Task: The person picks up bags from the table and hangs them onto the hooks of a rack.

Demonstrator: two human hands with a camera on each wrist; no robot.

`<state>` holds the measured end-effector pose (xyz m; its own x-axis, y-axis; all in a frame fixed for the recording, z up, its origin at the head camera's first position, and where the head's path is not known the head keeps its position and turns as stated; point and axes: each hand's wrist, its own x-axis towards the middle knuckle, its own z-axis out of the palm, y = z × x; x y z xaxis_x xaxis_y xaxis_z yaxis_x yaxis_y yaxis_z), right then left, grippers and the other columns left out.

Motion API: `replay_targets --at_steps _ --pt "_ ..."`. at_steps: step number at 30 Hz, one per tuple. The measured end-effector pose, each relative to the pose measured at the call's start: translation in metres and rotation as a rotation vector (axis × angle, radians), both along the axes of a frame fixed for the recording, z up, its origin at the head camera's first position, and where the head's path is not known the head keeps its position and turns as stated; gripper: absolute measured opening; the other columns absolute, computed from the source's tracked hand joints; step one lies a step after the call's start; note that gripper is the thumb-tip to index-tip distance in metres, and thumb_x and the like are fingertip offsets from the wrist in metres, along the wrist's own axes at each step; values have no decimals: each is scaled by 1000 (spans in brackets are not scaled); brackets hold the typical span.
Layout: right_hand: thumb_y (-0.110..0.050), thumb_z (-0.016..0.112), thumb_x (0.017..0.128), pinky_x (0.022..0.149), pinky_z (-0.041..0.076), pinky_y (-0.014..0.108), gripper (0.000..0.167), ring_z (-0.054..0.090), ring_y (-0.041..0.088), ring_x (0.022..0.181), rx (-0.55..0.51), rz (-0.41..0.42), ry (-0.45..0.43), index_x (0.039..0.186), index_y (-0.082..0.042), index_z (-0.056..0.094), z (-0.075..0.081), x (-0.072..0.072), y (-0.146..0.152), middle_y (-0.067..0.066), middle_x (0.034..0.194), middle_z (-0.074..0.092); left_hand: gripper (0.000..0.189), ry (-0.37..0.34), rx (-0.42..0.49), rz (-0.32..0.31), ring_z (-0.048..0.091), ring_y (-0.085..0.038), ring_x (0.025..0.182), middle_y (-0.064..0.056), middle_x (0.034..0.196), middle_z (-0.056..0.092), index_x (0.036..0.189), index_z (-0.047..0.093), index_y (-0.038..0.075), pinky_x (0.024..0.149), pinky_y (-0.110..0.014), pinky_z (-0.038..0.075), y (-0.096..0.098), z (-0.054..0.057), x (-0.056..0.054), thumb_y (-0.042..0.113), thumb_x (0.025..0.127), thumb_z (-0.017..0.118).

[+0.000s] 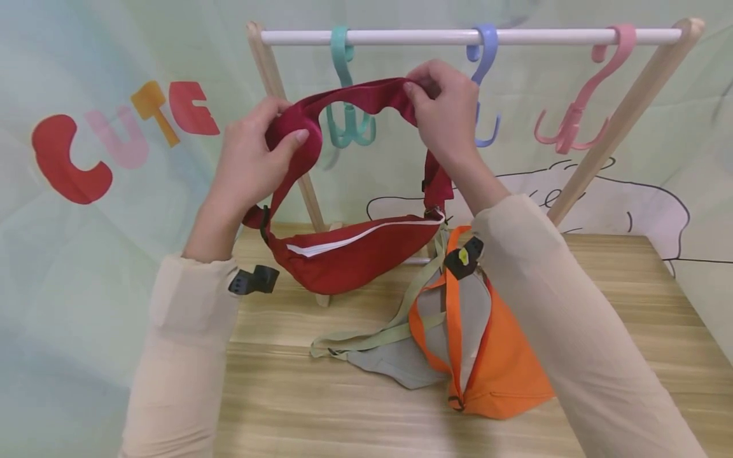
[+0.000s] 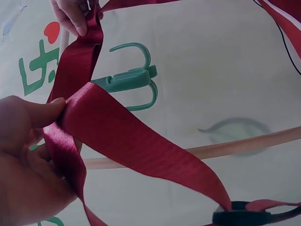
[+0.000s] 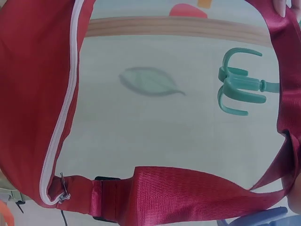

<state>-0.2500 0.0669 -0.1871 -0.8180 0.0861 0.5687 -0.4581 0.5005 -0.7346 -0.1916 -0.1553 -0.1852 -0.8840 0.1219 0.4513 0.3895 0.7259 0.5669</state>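
Note:
A red waist bag (image 1: pixel 361 254) with a white zipper hangs in the air by its dark red strap (image 1: pixel 355 97). My left hand (image 1: pixel 252 152) pinches the strap on the left, thumb in front, where the band is doubled over. On the right, my right hand (image 1: pixel 443 105) pinches the same strap between thumb and fingers. Just behind the raised strap hangs a green hook (image 1: pixel 349 124), also visible in the left wrist view. A black buckle (image 2: pixel 242 214) sits on the strap below my left hand. In the right wrist view, the zipper pull (image 3: pixel 65 188) lies at the zipper's end.
A white rail (image 1: pixel 412 37) on wooden legs carries the green hook, a blue hook (image 1: pixel 488 57) and a pink hook (image 1: pixel 578 114). Below, an orange bag (image 1: pixel 504 362) and a grey bag (image 1: pixel 395 359) with pale green straps lie on the wooden table (image 1: pixel 275 394).

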Motion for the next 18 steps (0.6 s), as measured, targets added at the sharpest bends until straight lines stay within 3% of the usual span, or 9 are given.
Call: replay_targets --at_steps 9,18 --pt "-15 59 89 71 45 16 18 60 9 78 27 -44 -18 99 -4 68 -3 -2 -4 6 91 67 35 -8 13 49 55 -28 100 -14 111 58 120 51 3 84 -42 47 -1 -5 -9 20 90 57" --pt "-14 61 88 71 44 16 16 61 12 78 60 -52 -6 97 -3 69 -16 -3 -6 7 89 68 34 -18 -6 43 54 -30 99 -16 110 58 119 52 1 83 -43 47 -6 -17 -14 17 89 58"
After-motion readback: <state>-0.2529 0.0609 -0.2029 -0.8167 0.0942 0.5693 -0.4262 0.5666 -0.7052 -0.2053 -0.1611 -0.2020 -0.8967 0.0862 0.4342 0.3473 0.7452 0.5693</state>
